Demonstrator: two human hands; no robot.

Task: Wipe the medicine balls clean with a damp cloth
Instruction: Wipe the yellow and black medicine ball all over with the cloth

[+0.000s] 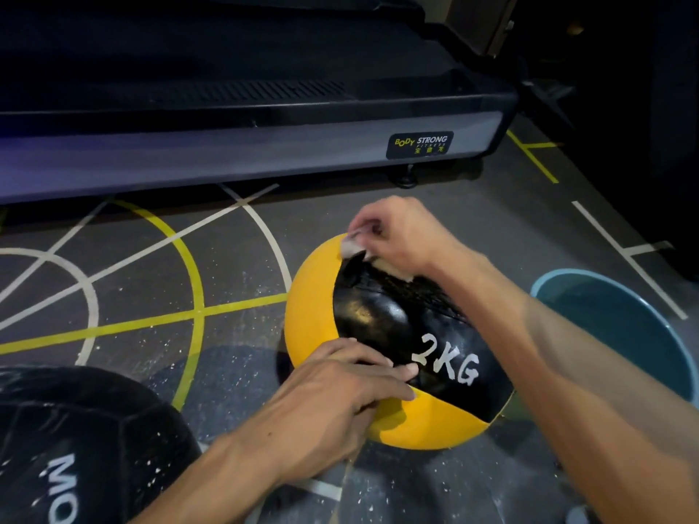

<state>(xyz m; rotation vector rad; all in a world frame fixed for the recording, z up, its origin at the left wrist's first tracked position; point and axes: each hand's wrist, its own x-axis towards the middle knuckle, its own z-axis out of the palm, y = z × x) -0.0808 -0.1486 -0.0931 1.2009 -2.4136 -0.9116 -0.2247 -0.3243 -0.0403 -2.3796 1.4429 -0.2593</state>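
A yellow and black medicine ball [382, 327] marked "2KG" sits on the floor in the middle of the head view. My right hand [401, 236] grips a small pale cloth [355, 247] and presses it on the ball's far top, where yellow meets black. My left hand [340, 391] rests on the ball's near left side, fingers spread over the surface, steadying it. A larger black medicine ball [83, 448] with white lettering lies at the lower left, untouched.
A teal bucket [620, 327] stands on the floor to the right, partly behind my right forearm. A treadmill base [249, 145] labelled "Body Strong" runs across the back. The dark speckled floor [151, 281] carries white and yellow lines.
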